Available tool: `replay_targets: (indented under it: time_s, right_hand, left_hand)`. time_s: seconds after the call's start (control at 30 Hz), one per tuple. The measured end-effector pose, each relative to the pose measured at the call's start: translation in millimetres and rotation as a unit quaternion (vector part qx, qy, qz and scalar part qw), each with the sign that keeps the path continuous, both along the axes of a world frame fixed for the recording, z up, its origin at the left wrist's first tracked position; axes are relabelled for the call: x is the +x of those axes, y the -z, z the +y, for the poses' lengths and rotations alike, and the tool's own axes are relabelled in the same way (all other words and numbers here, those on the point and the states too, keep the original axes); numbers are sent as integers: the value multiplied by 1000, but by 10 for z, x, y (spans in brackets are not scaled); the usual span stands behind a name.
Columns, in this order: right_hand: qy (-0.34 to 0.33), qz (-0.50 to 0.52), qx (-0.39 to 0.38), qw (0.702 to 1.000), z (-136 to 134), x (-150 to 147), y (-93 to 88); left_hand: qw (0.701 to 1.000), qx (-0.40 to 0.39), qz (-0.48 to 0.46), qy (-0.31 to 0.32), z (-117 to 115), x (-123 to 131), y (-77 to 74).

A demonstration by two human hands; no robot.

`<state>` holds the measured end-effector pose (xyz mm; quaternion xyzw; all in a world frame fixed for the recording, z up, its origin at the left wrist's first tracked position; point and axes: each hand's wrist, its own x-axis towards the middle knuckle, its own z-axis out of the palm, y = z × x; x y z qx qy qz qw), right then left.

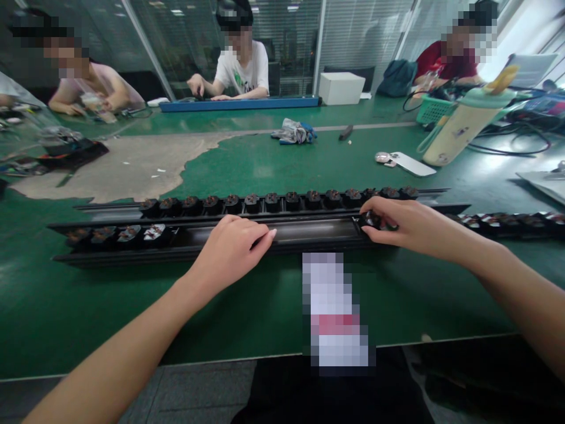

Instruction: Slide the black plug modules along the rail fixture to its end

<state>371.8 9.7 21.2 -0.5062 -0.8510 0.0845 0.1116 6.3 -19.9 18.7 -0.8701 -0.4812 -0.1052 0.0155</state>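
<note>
A long black channel [318, 229] lies across the table. Several black socket modules with coppery contacts [128, 234] sit in its left part, and the middle stretch is bare. Over the channel, left of centre, is my left hand [233, 250], its fingers curled and thumb pressed alongside; whatever is under them is hidden. My right hand [401, 221] grips a black socket module [369, 220] between thumb and fingers at the right part of the channel. Behind runs a second black channel [110, 207] with a row of similar modules [292, 201].
More modules [521, 222] lie in a line at the right. Farther back are gloves [295, 132], a white phone-like slab [412, 164], a tumbler [468, 126], a green basket [435, 111] and a blue bar [241, 105]. Several people sit across the table [247, 165].
</note>
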Motion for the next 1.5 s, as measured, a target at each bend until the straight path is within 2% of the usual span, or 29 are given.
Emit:
replay_targets:
  time_s: [0.17,0.3,0.5,0.73,1.07,1.33,1.5]
  right_hand:
    - [41,-7,24,999,-52,392,73]
    - [60,-9,5,998,-96,631,49]
    - [73,-2,-11,997,-89,786,39]
    - [111,-1,-2,994,-66,1037,119]
    - [78,17,-33,996,-68,1017,258]
    - [35,-7,42,998,15,1115,368]
    - [12,-35,37,999,35,1135,457]
  left_hand:
    - [1000,-4,0,0,6,13,1]
    - [1000,1,-2,4,8,15,8]
    - [1000,6,-5,6,9,17,1]
    - [1000,10,0,10,3,12,5]
    - [1000,8,8,4,-2,29,30]
    - [1000,11,6,6,-7,27,41]
    - [998,62,5,-4,-43,40,17]
